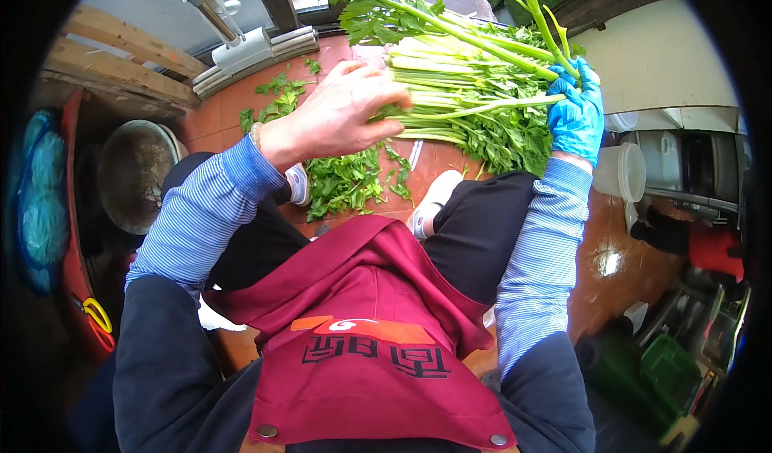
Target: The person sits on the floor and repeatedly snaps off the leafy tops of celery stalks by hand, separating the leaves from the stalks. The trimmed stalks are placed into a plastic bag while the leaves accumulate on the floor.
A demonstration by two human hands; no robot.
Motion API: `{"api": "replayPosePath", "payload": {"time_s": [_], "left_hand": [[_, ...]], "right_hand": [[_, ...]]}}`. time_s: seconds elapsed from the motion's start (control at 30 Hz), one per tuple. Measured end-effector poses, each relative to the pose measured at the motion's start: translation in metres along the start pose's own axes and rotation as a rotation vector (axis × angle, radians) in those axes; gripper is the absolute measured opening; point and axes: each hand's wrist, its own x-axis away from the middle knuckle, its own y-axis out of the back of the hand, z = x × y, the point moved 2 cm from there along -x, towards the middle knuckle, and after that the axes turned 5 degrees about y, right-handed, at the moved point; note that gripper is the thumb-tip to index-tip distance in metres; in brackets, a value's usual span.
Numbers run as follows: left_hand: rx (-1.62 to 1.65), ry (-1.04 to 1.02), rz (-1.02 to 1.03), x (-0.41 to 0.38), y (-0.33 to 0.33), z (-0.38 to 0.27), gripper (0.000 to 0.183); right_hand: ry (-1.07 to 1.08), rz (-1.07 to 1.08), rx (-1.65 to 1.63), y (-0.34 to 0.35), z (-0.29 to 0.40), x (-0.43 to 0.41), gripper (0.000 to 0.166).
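My right hand (576,112), in a blue disposable glove, grips several celery stalks (476,39) that fan out to the left and upward; one has a large leafy top. Below them a thick heap of celery (440,82) lies on the floor, pale stalks to the left and leaves to the right. My left hand (356,109) is bare, its fingers curled over the left end of the heap. Motion blurs those fingertips, and whether they pinch a stalk is unclear. Loose celery leaves (347,181) are strewn on the tiles between my feet.
Red floor tiles (217,112) surround the heap. A round metal tub (136,175) stands at left, near yellow-and-red-handled scissors (98,323). At right are a white plastic bucket (621,172), a white panel (657,61) and a green bin (669,368). A person in red (715,251) appears at the right edge.
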Motion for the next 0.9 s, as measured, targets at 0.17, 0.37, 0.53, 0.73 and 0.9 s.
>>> {"api": "replayPosePath", "payload": {"time_s": [0.17, 0.37, 0.53, 0.73, 0.9], "left_hand": [[0.759, 0.427, 0.228, 0.004, -0.011, 0.014, 0.018], [0.665, 0.461, 0.361, 0.006, -0.016, 0.009, 0.027], [-0.356, -0.151, 0.636, 0.056, -0.036, -0.01, 0.015], [-0.143, 0.065, -0.045, 0.017, 0.031, 0.014, 0.033], [-0.151, -0.106, -0.466, -0.027, 0.049, 0.005, 0.018]], "right_hand": [[-0.135, -0.059, -0.226, 0.002, 0.0, -0.003, 0.023], [-0.068, -0.106, -0.266, -0.009, 0.003, 0.002, 0.025], [-0.125, -0.085, -0.399, 0.02, 0.007, -0.009, 0.021], [-0.157, 0.008, -0.5, 0.018, 0.016, -0.008, 0.037], [0.154, 0.263, -0.12, -0.005, 0.024, 0.004, 0.039]]}}
